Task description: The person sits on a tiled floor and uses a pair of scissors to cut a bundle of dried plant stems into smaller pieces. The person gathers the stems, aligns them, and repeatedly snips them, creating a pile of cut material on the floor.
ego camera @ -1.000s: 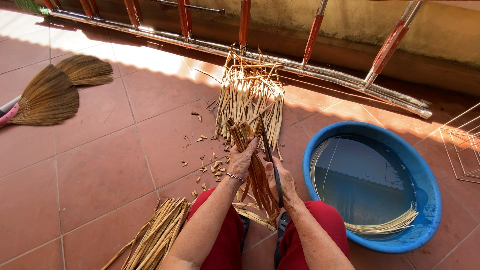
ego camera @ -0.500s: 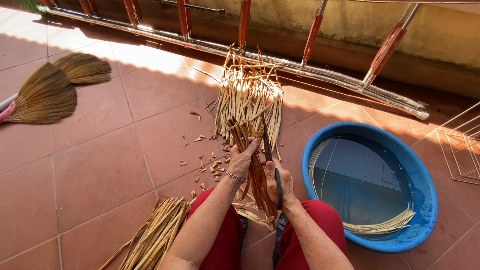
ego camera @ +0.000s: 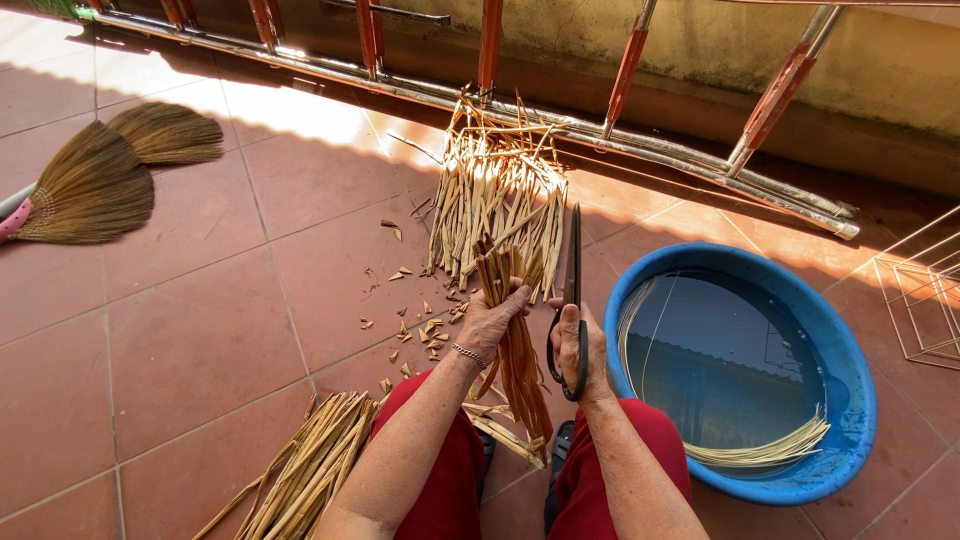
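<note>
Two brooms (ego camera: 95, 185) far left; blue basin (ego camera: 845, 370) (water-filled) right; ladder (ego camera: 640, 90) behind.

The scissors (ego camera: 573, 290) were tilted across the bunch of strips (ego camera: 512, 330) a moment ago. Now the right hand (ego camera: 578, 345) has pulled them off to the side, and they point straight up, closed. The left hand (ego camera: 492, 318) has slid its grip higher on the bunch.

No boxes, no bags, no packets near you, no labels or stickers on anything, no signs on the wall, no screens anywhere you look
</note>
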